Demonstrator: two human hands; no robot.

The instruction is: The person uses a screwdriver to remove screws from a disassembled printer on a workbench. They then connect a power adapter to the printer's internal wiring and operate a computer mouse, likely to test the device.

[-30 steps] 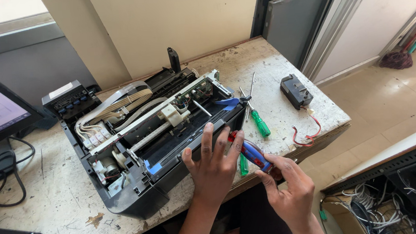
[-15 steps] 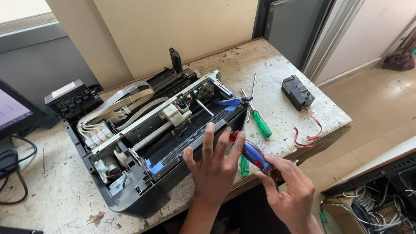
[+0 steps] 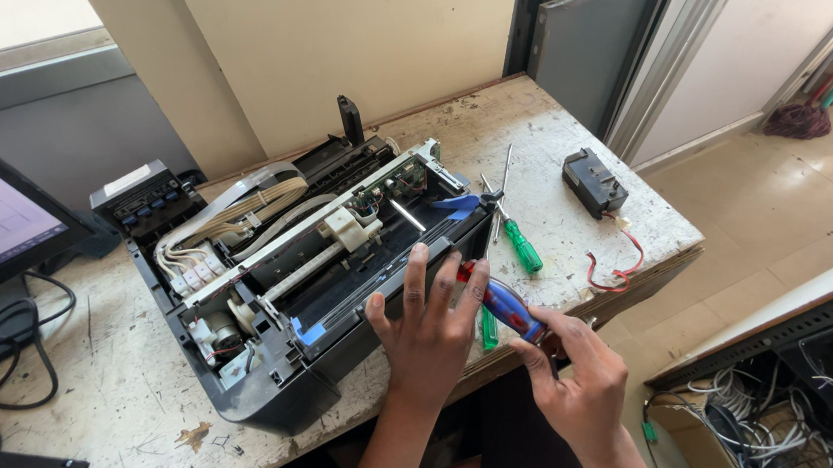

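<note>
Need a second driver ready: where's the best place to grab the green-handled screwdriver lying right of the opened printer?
Take the green-handled screwdriver by its ribbed green handle, coming from above. It lies flat on the table, handle toward the front edge, thin shaft pointing away, and the handle looks clear of the printer.

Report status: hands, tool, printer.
Left hand flat on opened printer front edge. Right hand shut on blue-and-red screwdriver, tip at printer. Green screwdriver lies beside, not blocking.
</note>
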